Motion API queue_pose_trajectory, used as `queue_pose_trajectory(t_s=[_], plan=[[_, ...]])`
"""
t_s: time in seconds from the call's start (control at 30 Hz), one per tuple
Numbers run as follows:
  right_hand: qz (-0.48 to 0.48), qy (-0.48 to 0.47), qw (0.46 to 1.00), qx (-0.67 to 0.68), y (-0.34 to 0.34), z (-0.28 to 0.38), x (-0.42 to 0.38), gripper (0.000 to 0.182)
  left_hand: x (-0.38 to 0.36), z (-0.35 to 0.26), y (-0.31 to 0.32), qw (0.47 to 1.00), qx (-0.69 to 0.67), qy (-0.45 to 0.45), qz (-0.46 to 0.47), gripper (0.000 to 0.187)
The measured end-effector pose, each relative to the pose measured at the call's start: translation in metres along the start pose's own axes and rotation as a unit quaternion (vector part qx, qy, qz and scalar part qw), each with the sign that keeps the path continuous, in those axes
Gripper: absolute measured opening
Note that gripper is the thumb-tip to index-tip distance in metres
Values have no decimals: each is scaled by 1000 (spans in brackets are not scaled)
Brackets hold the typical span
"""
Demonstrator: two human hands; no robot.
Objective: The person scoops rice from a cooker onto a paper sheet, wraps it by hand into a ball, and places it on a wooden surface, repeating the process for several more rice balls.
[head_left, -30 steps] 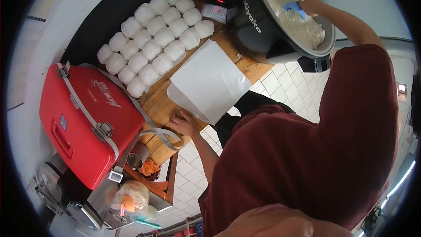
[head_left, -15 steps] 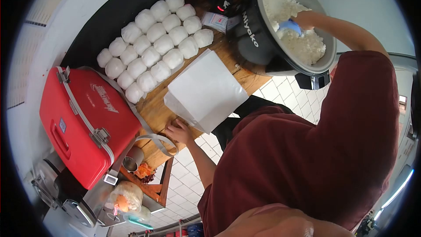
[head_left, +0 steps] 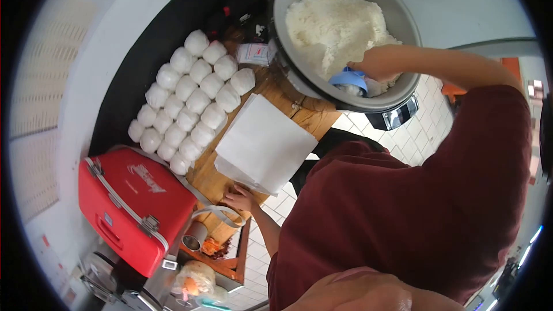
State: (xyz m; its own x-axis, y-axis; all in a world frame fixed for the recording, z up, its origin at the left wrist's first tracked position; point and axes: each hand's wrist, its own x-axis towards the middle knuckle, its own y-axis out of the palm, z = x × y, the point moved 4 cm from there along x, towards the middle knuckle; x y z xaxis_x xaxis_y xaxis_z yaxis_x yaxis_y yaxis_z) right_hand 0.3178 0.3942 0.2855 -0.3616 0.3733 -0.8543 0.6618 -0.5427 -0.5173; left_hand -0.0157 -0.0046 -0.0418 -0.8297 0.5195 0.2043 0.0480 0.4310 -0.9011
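My right hand (head_left: 380,63) is closed on a blue scoop (head_left: 349,80) inside the large cooker (head_left: 412,34). White rice (head_left: 340,23) fills much of the pot, and some lies in the scoop, near the pot's lower rim. My left hand (head_left: 242,198) rests at the edge of the wooden table (head_left: 210,181), fingers apart and holding nothing, just below a stack of white paper sheets (head_left: 265,144). Several white wrapped bundles (head_left: 186,88) sit in rows beyond the paper.
A red cooler box (head_left: 135,201) with a grey strap (head_left: 216,210) stands at the left. Near it are a metal cup (head_left: 194,236) and a plastic bag of food (head_left: 196,279). A small box (head_left: 252,54) lies beside the cooker.
The scoop in my right hand has moved toward the pot's lower rim and now shows rice in it. The whole view has shifted. My left hand stays at the table edge.
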Motion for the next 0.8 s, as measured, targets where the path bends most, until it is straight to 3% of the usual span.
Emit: queue_pose_trajectory(t_s=[0.13, 0.23, 0.3, 0.37, 0.43, 0.53, 0.57, 0.63, 0.73, 0.8], plan=[[42, -22, 999, -18, -15, -12, -27, 51, -2, -5, 5, 1000, -13, -7, 23, 56], [-16, -44, 999, 10, 6, -8, -20, 52, -2, 0, 5, 999, 36, 12, 26, 57], [-113, -15, 987, 114, 20, 3, -4, 52, -2, -4, 4, 999, 37, 32, 19, 57], [-112, -25, 987, 113, 15, -13, -21, 51, 2, -11, 8, 998, 42, 42, 3, 57], [-104, -43, 986, 125, 20, -36, -29, 50, 6, 1, 13, 995, 94, -25, 4, 57], [-31, -99, 971, 214, 29, -82, -19, 48, 15, -5, 17, 991, 6, -124, -55, 59], [-22, -53, 962, 268, 27, -92, -19, 47, 18, -8, 21, 991, 4, -124, -58, 59], [-14, -12, 949, 316, 21, -102, -20, 46, 21, -13, 15, 967, -40, -243, -68, 58], [-55, -13, 907, 418, 20, -103, -14, 47, 27, -36, -1, 974, -125, -172, -80, 55], [-32, -71, 807, 586, 26, -101, -12, 49, 26, -49, -14, 974, -136, -169, -66, 54]])
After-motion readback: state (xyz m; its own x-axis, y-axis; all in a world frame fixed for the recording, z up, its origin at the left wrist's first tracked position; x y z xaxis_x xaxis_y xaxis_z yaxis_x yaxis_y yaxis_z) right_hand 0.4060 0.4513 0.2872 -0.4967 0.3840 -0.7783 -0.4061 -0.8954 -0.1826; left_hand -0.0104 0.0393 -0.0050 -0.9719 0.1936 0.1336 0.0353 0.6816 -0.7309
